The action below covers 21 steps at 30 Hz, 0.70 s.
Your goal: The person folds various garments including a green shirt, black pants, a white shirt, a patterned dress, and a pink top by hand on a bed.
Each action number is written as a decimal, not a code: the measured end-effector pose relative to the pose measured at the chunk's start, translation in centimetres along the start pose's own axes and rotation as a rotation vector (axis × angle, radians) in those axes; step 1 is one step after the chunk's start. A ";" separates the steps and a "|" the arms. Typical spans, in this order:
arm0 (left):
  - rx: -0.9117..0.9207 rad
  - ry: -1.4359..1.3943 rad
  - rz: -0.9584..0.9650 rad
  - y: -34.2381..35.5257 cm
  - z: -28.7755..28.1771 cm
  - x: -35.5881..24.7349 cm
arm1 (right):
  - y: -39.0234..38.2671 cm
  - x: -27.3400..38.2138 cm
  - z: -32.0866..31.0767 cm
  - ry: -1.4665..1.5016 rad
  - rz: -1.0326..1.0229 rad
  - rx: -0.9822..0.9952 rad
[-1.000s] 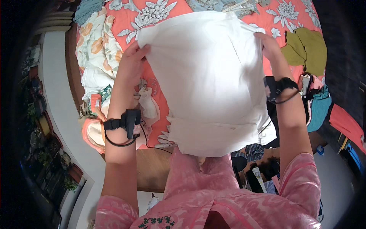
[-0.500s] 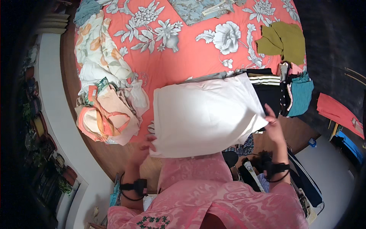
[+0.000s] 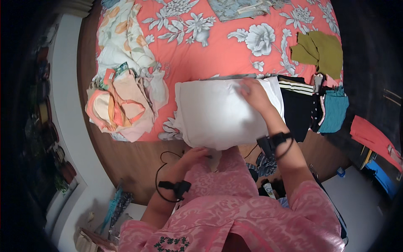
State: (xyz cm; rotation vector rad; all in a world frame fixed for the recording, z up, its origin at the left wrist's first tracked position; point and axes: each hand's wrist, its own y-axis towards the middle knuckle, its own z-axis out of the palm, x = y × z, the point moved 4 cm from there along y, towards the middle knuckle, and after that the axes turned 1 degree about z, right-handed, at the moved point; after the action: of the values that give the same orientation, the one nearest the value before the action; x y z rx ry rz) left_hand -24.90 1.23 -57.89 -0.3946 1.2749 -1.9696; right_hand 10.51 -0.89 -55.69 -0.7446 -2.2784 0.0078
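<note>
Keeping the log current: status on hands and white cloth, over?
Right hand over white cloth, left hand by its near edge. Cloth on bed. Black clothes close on its right.

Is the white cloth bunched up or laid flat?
Laid flat: the cloth shows a broad, mostly smooth top on the bed. Whether it's folded underneath, I can't tell.

A coral floral bedspread (image 3: 201,59) carries a white, orange-printed cloth (image 3: 126,42) at left, a peach bra (image 3: 102,107) nearer on pink cloth (image 3: 131,90), and a blue-grey cloth (image 3: 237,11) farther off. At right lie olive (image 3: 322,52), teal (image 3: 336,110) and black clothes (image 3: 296,113).
</note>
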 end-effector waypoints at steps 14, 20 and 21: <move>-0.053 -0.803 0.177 9.7 8.0 5.9 | 7.4 1.1 5.7 -0.044 -0.008 0.535; -0.171 -0.889 0.180 10.6 9.6 6.9 | 0.0 6.8 2.0 -0.171 -0.223 0.562; -0.158 -0.884 0.185 10.7 9.8 6.9 | -1.0 6.7 1.9 -0.176 -0.228 0.566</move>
State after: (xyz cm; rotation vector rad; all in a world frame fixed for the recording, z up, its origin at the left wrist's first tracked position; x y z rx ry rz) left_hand -19.21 -12.57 -63.72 -1.0419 0.8327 -1.2785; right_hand 4.93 2.11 -52.56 -0.1928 -2.3424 0.6046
